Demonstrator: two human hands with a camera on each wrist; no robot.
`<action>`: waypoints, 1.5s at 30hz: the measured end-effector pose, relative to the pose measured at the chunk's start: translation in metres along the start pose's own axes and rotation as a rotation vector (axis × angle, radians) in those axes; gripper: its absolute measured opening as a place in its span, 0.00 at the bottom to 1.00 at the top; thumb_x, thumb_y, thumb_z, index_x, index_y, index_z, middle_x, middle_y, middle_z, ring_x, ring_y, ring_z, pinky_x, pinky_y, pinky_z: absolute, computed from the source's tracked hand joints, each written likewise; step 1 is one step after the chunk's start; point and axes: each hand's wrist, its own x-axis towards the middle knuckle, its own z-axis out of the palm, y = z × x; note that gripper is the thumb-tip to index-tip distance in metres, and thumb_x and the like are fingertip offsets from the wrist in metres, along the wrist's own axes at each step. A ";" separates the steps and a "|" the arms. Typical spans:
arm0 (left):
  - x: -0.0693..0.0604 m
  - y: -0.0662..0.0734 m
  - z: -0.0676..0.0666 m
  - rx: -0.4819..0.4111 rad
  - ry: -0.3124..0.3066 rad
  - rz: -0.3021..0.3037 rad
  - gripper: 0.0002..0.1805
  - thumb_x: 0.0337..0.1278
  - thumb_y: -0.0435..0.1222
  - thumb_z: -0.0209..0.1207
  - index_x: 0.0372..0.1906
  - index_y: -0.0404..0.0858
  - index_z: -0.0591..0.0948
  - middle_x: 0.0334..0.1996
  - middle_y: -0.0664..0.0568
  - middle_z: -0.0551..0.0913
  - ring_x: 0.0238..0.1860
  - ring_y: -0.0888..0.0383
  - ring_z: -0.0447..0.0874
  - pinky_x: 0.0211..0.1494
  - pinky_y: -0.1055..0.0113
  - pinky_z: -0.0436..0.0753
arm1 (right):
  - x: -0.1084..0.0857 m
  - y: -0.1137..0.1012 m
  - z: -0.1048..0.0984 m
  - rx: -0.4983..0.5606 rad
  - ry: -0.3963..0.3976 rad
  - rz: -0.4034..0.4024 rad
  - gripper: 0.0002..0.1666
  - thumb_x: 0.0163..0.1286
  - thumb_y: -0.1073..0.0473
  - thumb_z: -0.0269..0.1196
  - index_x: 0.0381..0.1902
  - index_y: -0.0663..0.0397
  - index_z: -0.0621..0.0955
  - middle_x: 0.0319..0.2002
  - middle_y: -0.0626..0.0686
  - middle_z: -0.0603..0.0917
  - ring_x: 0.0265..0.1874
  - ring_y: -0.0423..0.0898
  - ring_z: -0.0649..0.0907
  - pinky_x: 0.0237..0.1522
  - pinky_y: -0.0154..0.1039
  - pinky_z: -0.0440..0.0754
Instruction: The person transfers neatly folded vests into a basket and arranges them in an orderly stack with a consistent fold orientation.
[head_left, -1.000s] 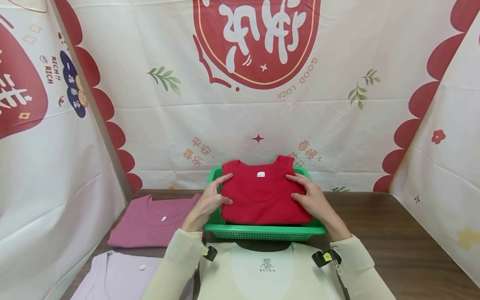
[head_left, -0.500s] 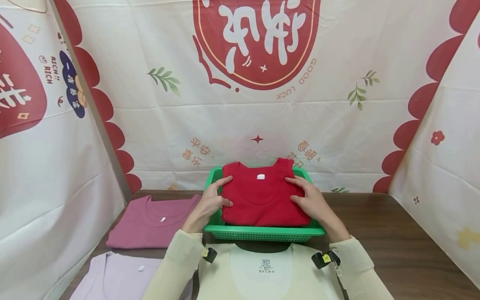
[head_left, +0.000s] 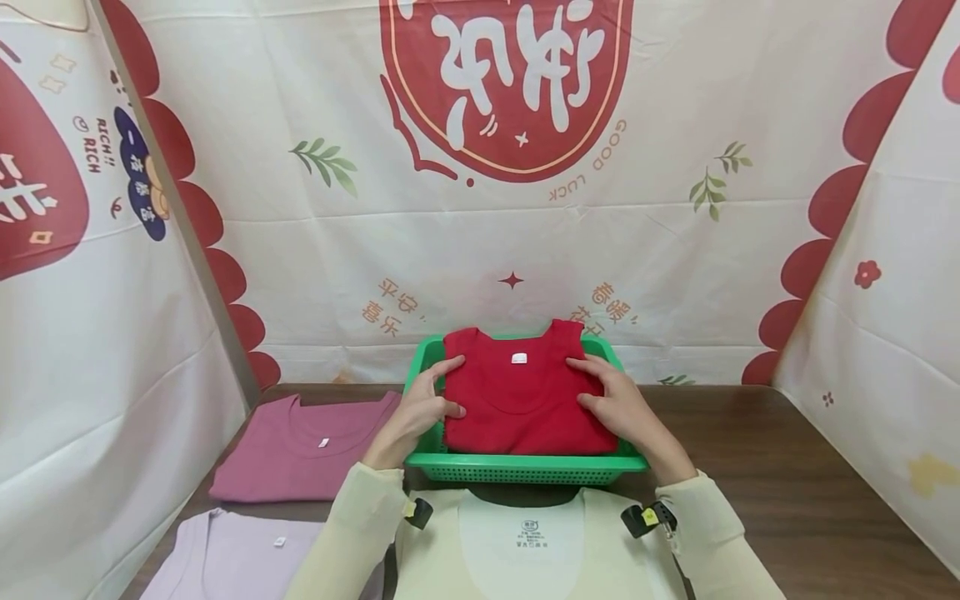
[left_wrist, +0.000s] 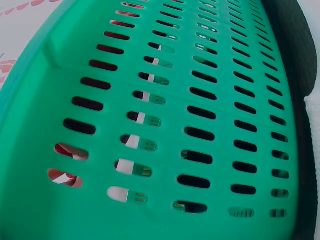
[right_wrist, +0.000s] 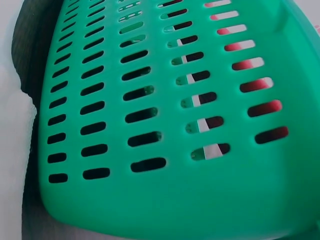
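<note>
The basket [head_left: 525, 472] on the table [head_left: 750, 450] holds a shirt [head_left: 517, 417].

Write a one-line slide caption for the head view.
Fingers hold a folded red shirt by its sides in a green basket, beside a folded pink shirt.

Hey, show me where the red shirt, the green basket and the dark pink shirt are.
Red shirt [head_left: 521, 396]: head view, middle of the folded cloth.
Green basket [head_left: 532, 473]: head view, near wall with the holes.
Dark pink shirt [head_left: 292, 475]: head view, cloth below the neckline.
</note>
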 end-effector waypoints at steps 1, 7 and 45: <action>0.000 0.000 0.000 0.003 0.000 0.003 0.46 0.48 0.22 0.64 0.77 0.46 0.70 0.77 0.45 0.64 0.68 0.44 0.66 0.31 0.67 0.81 | 0.000 0.000 0.000 -0.001 0.000 -0.002 0.38 0.68 0.67 0.65 0.75 0.60 0.70 0.77 0.68 0.62 0.71 0.69 0.66 0.53 0.60 0.87; 0.000 -0.001 -0.001 0.032 0.003 -0.001 0.46 0.48 0.23 0.65 0.77 0.47 0.70 0.76 0.46 0.65 0.69 0.45 0.67 0.43 0.64 0.86 | 0.000 0.000 0.002 -0.015 -0.007 -0.025 0.37 0.68 0.68 0.64 0.74 0.61 0.70 0.76 0.69 0.63 0.70 0.69 0.67 0.53 0.61 0.86; 0.002 -0.002 0.003 0.134 0.007 -0.019 0.47 0.44 0.24 0.70 0.75 0.47 0.72 0.74 0.46 0.69 0.72 0.43 0.65 0.55 0.52 0.88 | -0.002 -0.005 0.003 -0.135 -0.030 -0.058 0.31 0.68 0.68 0.65 0.69 0.65 0.76 0.66 0.67 0.75 0.64 0.66 0.73 0.55 0.62 0.83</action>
